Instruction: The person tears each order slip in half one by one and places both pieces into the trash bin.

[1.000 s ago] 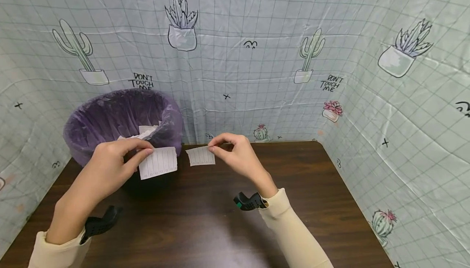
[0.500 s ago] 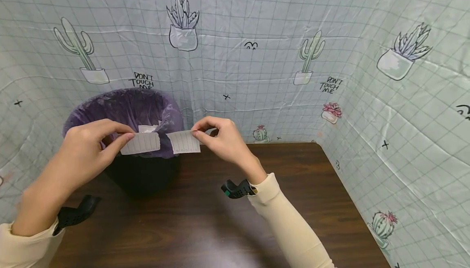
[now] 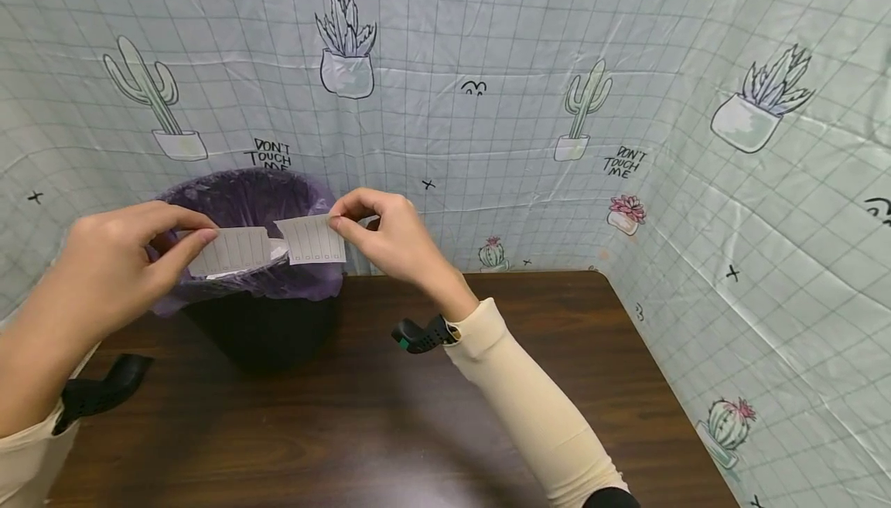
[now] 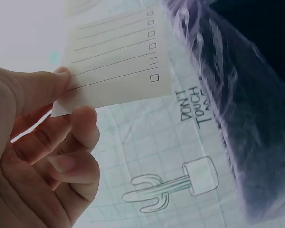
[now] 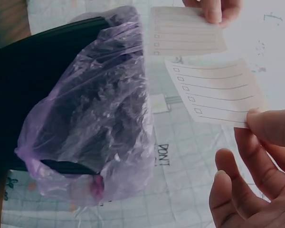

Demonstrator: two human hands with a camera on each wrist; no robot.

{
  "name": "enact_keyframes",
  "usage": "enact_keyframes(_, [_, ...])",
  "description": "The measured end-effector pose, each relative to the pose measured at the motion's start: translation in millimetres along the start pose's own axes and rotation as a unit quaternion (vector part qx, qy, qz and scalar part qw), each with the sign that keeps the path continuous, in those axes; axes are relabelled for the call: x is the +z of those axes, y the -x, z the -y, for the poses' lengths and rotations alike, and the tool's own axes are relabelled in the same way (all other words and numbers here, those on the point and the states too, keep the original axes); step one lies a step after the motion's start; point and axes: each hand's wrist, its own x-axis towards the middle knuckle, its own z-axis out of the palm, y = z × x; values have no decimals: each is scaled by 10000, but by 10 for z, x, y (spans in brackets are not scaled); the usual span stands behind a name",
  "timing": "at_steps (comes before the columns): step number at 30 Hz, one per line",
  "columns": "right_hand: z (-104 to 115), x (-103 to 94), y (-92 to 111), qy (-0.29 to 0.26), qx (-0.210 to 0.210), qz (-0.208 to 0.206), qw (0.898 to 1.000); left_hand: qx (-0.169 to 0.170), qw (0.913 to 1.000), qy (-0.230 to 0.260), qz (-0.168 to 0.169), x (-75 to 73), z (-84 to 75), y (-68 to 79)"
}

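My left hand (image 3: pixel 128 264) pinches a torn piece of lined paper (image 3: pixel 233 251) by its corner, over the near side of the trash bin (image 3: pixel 271 330). In the left wrist view, small printed checkboxes run along one end of that paper (image 4: pixel 116 59). My right hand (image 3: pixel 393 237) pinches a second torn piece (image 3: pixel 313 241) between thumb and forefinger, above the bin's right rim. Checkboxes and lines show on this piece (image 5: pixel 218 92) in the right wrist view too. A purple plastic bag (image 3: pixel 244 187) lines the black bin, and white paper lies inside, partly hidden by the pieces.
The bin stands at the back left of a dark wooden table (image 3: pixel 445 415). Behind and to the right hangs a light green gridded curtain (image 3: pixel 445 129) printed with potted cacti. Black wrist cameras (image 3: pixel 418 334) are strapped to both wrists.
Both hands have moved up and to the left with their paper pieces, from in front of and beside the bin to over its opening. Both pinches are kept.
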Motion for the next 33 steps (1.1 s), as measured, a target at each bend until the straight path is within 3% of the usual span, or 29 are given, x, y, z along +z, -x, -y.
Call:
enact_keyframes(5, [44,32,-101,-21,-168,-55,9998,-93,9998,-184,-6,-59,30,-2])
enact_keyframes(21, [170,138,-369,163,57,295,9994,-786,9941,-744,110,-173,167,-32])
enact_keyframes(33, [149,208,-507,408,73,400,9983,-827,9916,-850,508,-149,337,-54])
